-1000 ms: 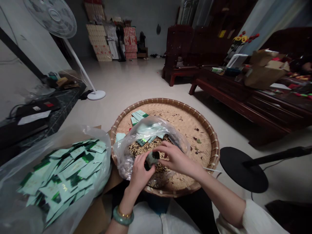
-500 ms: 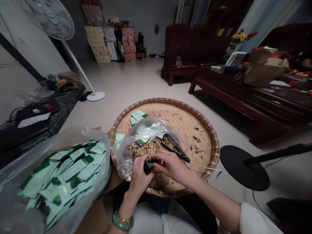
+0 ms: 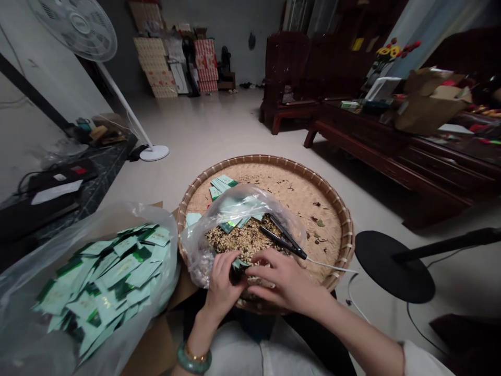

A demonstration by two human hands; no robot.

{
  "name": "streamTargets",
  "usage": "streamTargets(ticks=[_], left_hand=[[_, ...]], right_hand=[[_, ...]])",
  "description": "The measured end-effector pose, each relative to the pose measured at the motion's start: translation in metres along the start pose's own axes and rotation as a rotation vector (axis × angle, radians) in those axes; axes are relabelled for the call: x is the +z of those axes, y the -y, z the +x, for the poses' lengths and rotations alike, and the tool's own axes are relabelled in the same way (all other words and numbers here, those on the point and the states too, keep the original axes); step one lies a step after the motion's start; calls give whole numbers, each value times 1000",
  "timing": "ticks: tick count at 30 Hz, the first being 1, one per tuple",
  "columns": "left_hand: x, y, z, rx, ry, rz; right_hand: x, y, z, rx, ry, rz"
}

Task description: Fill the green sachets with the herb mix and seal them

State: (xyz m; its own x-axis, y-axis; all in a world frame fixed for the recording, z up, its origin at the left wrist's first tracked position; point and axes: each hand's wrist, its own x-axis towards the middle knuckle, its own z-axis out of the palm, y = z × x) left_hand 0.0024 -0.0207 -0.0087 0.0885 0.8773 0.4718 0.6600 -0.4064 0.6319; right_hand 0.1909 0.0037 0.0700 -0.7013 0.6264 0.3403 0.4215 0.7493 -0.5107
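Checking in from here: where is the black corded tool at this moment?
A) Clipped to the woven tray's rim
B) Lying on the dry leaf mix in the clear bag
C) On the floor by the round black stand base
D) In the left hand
B: the black corded tool lies on the dry leaf mix in the clear plastic bag, just beyond the right hand.

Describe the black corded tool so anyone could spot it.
Start at the round woven bamboo tray. On it sits a clear plastic bag of loose brown flakes, and just above the right hand lie black corded tongs: the only dark, slender tool there, with a white cord trailing right over the tray's rim.
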Motion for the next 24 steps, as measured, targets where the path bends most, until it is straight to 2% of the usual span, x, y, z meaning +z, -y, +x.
streamTargets(ticks=[3, 5, 7, 10, 13, 15, 18, 20, 24], left_hand=[[-1, 0, 1, -36, 14, -34], [-3, 1, 4, -108, 48, -73], [-6, 4, 7, -217, 114, -160], [-10, 8, 12, -406, 246, -402], [-13, 10, 18, -561, 354, -601], [-15, 10, 21, -621, 386, -673], [-17, 10, 21, -689, 354, -747], [-17, 11, 21, -728, 305, -780], [-15, 10, 20, -730, 271, -821]], right_hand=[[11, -5, -3, 58, 71, -184], [14, -13, -1, 113, 61, -152], [12, -23, 2, 146, 13, -34], [1, -36, 12, 174, -48, 133], [-12, -49, 20, 277, 15, 334], [-18, -58, 24, 394, 64, 516], [-24, -68, 24, 519, 50, 683], [-27, -68, 24, 494, 34, 667], [-25, -56, 26, 261, 40, 414]])
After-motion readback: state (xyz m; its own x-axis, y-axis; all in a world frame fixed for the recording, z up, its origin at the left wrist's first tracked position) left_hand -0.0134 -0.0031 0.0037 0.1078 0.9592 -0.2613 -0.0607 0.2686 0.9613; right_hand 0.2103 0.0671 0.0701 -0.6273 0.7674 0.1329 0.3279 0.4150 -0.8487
